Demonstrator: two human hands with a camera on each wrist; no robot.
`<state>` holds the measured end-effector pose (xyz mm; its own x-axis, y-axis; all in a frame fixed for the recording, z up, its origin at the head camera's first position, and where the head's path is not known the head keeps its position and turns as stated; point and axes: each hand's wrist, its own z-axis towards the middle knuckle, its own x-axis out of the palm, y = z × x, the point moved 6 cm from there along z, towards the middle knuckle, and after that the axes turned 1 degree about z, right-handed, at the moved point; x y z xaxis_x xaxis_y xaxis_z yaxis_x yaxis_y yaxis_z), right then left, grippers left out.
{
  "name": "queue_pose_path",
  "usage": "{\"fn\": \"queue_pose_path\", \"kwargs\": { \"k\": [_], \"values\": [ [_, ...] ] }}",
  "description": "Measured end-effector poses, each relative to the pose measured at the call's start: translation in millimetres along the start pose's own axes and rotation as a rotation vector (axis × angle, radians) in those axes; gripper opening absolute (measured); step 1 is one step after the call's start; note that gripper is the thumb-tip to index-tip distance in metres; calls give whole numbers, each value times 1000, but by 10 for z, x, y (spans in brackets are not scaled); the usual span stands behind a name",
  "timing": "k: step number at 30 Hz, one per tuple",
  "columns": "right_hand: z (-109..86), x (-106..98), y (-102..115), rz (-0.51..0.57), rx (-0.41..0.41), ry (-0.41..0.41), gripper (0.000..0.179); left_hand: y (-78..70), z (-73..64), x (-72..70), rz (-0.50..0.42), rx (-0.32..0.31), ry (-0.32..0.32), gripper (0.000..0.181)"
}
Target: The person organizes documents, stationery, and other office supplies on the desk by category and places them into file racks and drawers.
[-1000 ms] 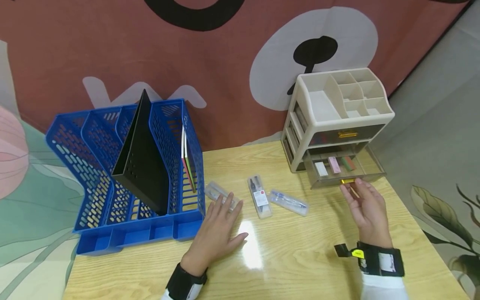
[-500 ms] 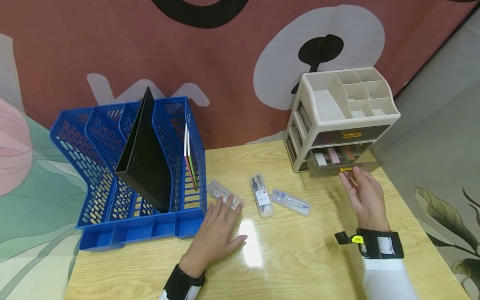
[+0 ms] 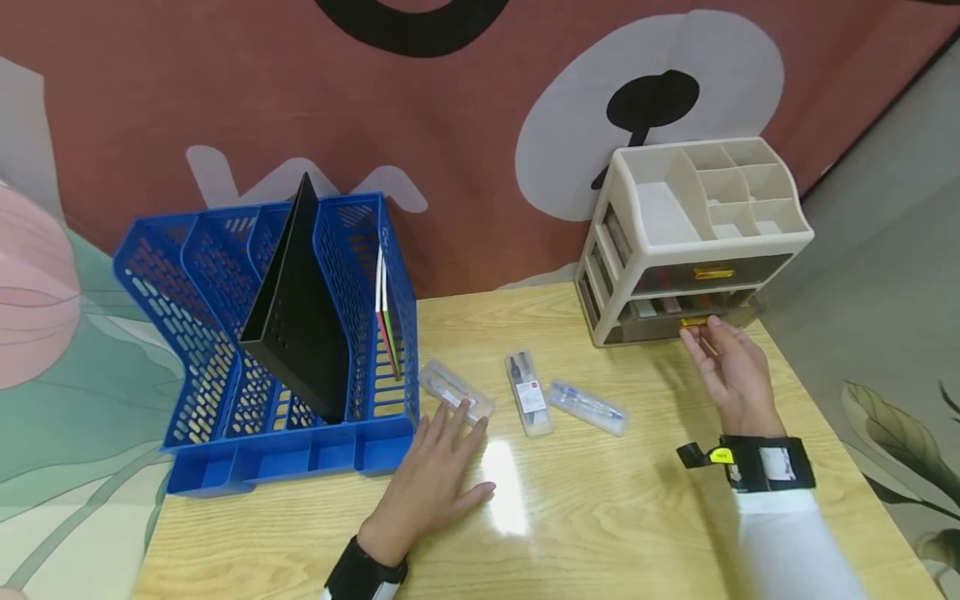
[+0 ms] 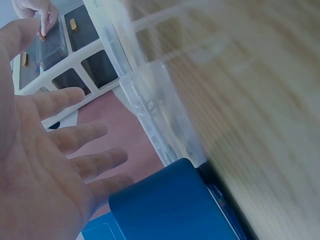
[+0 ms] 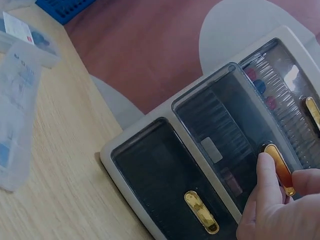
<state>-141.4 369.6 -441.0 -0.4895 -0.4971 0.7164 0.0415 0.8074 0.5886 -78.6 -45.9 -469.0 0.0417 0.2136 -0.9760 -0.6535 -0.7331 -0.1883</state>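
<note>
My right hand point(image 3: 735, 379) pinches the gold handle point(image 5: 280, 167) of the smoky, see-through middle drawer point(image 5: 200, 107). That drawer sits in a cream desktop organizer point(image 3: 633, 204) and stands slightly proud of its front. Through its front a white block point(image 5: 211, 150) and a pink block point(image 5: 231, 181) show. My left hand point(image 3: 427, 492) lies over the table with fingers straight and spread, holding nothing. Its fingertips are right at the near edge of a clear plastic case point(image 3: 444, 382). In the left wrist view the left palm point(image 4: 45, 170) shows bare.
Two more clear cases, one with a white label point(image 3: 529, 397) and one with blue contents point(image 3: 587, 408), lie mid-table. At left stands a blue file rack point(image 3: 292, 450) holding a black binder point(image 3: 303, 333) and thin booklets point(image 3: 386, 321). A patterned cloth point(image 3: 465, 167) hangs behind.
The middle drawer has slid back into the organizer, pushed by my right hand on its handle, so its blocks are now mostly covered. The left hand has stayed nearly still.
</note>
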Motion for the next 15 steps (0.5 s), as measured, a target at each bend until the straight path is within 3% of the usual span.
{"fn": "queue_pose_path", "kwargs": {
  "k": [7, 15],
  "values": [
    [140, 63, 4, -11, -3, 33, 12, -10, -22, 0, 20, -18, 29, 80],
    [259, 115, 16, -82, -10, 40, 27, -15, -14, -4, 12, -12, 21, 80]
  ]
}}
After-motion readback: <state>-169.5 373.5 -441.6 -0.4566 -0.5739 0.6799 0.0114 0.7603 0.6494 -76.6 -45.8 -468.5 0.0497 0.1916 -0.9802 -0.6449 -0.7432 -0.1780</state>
